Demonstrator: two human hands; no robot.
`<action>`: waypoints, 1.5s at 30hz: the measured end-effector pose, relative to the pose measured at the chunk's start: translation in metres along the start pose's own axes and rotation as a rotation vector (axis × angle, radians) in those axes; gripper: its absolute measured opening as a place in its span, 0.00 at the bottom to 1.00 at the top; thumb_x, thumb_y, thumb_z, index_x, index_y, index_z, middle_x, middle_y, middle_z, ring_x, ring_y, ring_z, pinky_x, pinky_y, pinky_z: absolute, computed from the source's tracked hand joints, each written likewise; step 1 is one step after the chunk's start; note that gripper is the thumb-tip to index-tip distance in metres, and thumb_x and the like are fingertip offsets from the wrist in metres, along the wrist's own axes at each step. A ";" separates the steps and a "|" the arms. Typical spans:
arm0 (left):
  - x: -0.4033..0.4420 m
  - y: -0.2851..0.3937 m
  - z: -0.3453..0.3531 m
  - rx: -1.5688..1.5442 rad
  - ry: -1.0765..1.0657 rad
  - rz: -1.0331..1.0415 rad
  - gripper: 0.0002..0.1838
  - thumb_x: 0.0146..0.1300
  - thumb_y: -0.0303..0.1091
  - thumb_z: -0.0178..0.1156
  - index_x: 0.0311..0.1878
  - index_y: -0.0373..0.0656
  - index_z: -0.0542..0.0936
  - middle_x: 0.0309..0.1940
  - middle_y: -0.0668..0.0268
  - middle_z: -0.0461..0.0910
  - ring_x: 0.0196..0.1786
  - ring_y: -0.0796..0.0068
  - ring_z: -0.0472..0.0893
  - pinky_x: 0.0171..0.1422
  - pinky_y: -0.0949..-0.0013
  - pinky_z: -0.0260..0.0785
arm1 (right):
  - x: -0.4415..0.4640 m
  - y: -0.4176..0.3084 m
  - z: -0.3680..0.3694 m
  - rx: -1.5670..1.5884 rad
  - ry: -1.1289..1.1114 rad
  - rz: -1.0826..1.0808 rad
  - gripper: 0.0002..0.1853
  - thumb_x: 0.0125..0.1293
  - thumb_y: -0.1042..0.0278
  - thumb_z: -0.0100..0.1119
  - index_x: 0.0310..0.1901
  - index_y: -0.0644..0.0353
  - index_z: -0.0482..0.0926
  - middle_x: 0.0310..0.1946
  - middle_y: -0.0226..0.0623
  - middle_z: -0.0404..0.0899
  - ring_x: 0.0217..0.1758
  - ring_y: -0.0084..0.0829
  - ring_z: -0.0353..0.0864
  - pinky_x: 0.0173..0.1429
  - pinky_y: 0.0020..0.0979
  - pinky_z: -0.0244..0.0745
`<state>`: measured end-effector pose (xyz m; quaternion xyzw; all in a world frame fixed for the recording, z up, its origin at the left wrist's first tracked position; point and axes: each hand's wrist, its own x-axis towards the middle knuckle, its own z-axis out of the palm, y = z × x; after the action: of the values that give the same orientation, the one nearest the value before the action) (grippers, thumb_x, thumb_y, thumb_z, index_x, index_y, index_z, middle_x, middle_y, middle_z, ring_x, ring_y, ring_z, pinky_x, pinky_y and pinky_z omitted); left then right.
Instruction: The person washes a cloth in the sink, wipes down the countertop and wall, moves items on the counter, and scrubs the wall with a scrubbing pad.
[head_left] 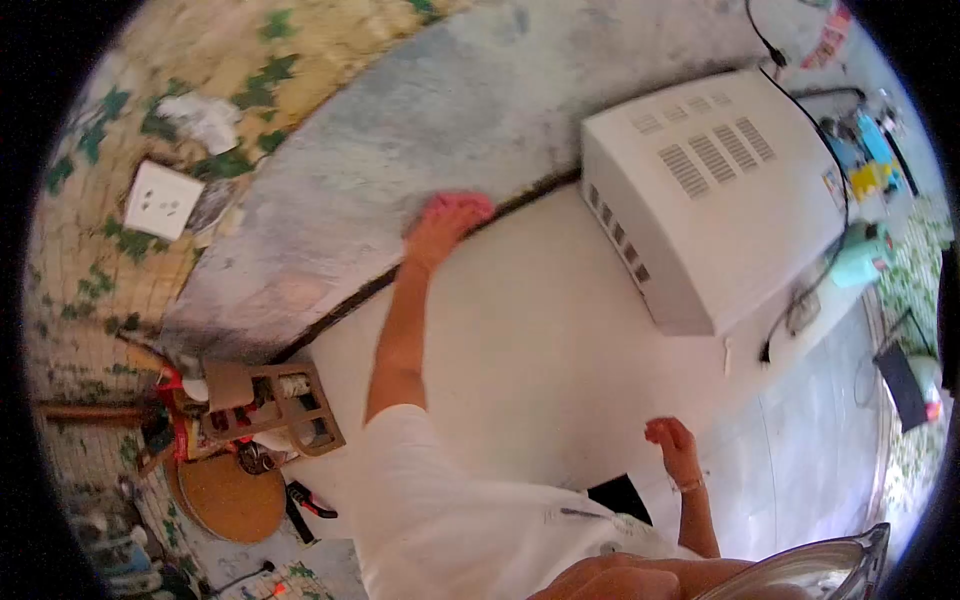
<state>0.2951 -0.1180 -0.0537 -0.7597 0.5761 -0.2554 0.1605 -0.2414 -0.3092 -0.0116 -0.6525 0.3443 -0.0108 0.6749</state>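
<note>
My left hand (442,236) is pressed on a pink cloth (462,205), with the fingers closed over it. The cloth lies against the grey marbled panel (390,150), just beside the dark gap along the white surface (500,330). Lower right, my right hand (675,450) hangs over the pale surface with its fingers curled in and nothing visible in them. A band circles that wrist. Nearest to it are a black flat piece (622,498) by my white shirt and, farther off, the white vented appliance (715,200).
A brown organizer (300,405) holding odds and ends stands at left, near round brown boards (232,497) and a red-and-black tool (310,500). A wall socket (163,200) is upper left. Cables, a teal bottle (862,255) and a yellow item (872,180) lie right of the appliance.
</note>
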 end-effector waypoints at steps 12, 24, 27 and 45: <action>-0.060 0.108 -0.228 -2.209 0.227 -0.999 0.18 0.64 0.34 0.51 0.56 0.39 0.69 0.51 0.64 0.71 0.50 0.75 0.72 0.55 0.70 0.64 | 0.078 -0.144 0.141 0.066 -0.277 -0.500 0.26 0.63 0.71 0.52 0.62 0.56 0.58 0.45 0.34 0.73 0.46 0.26 0.73 0.46 0.29 0.72; -0.364 0.211 -0.119 -0.491 -0.305 -1.631 0.26 0.59 0.32 0.52 0.60 0.36 0.61 0.59 0.55 0.62 0.63 0.57 0.59 0.67 0.57 0.49 | 0.121 -0.280 0.203 -1.183 -0.493 -1.206 0.15 0.60 0.62 0.55 0.50 0.48 0.73 0.43 0.36 0.71 0.46 0.29 0.72 0.37 0.26 0.73; -0.364 0.219 -0.153 -0.373 -0.325 -1.437 0.28 0.62 0.34 0.47 0.64 0.40 0.55 0.65 0.58 0.53 0.68 0.61 0.52 0.70 0.56 0.42 | 0.137 -0.329 0.201 -0.503 -0.716 -0.742 0.14 0.59 0.61 0.57 0.46 0.54 0.75 0.47 0.37 0.71 0.51 0.33 0.70 0.50 0.30 0.68; -0.351 0.214 -0.163 -0.277 -0.573 -1.518 0.28 0.64 0.39 0.37 0.68 0.49 0.49 0.68 0.61 0.48 0.70 0.67 0.47 0.72 0.57 0.34 | 0.111 -0.505 0.371 -0.503 0.127 -2.252 0.24 0.48 0.67 0.61 0.50 0.52 0.71 0.44 0.41 0.72 0.45 0.42 0.74 0.48 0.38 0.70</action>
<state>-0.0409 0.1657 -0.1068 -0.9911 -0.1313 -0.0173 -0.0100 0.2403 -0.1111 0.3544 -0.7042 -0.4068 -0.5703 0.1158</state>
